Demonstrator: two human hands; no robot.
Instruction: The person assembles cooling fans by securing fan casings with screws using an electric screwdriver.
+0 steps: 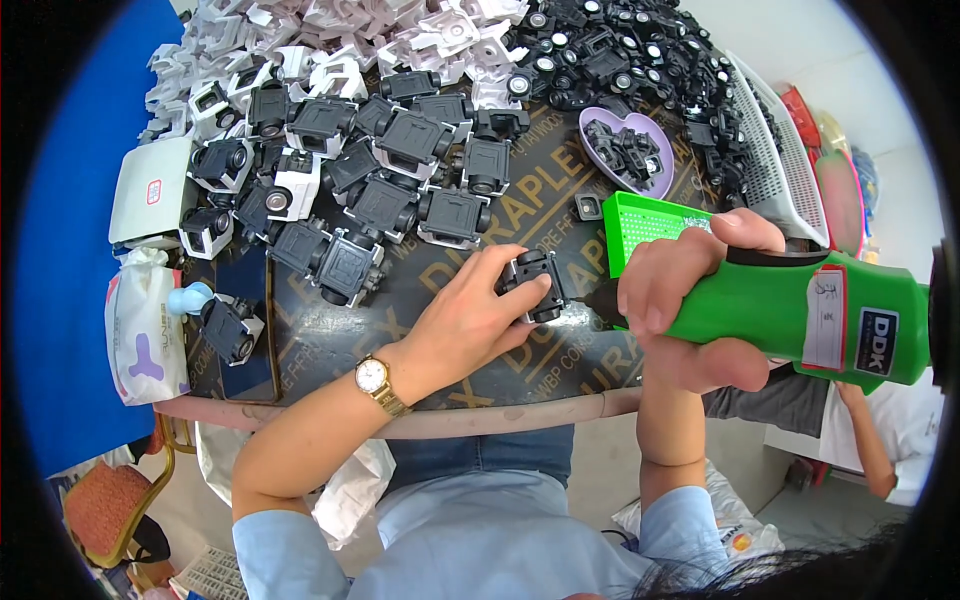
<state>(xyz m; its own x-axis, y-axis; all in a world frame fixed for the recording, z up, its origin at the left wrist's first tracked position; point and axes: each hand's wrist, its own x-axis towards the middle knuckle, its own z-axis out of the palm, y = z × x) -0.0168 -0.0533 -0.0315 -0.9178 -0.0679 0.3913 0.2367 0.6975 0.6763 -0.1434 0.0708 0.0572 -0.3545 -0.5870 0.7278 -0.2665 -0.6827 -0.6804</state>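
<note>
My left hand [482, 305], with a gold watch at the wrist, grips a small black toy car piece [541, 283] on the dark table. My right hand [690, 290] is wrapped round a green electric screwdriver [815, 310], held sideways. Its dark tip end points left toward the toy car piece; whether the two touch I cannot tell. Just behind the right hand lies a green tray [628, 222] with a perforated floor and small metal bits, partly covered by that hand. Black-and-white toy cars [412, 140] cluster beyond my left hand.
White plastic shells [340, 30] are heaped at the back left, black wheeled chassis [610, 50] at the back right. A purple heart-shaped bowl [664, 182] holds black parts. A white basket [775, 165] stands right. Left are a white box [150, 185] and a tissue pack [145, 330]. Another person's arm [868, 440] shows at right.
</note>
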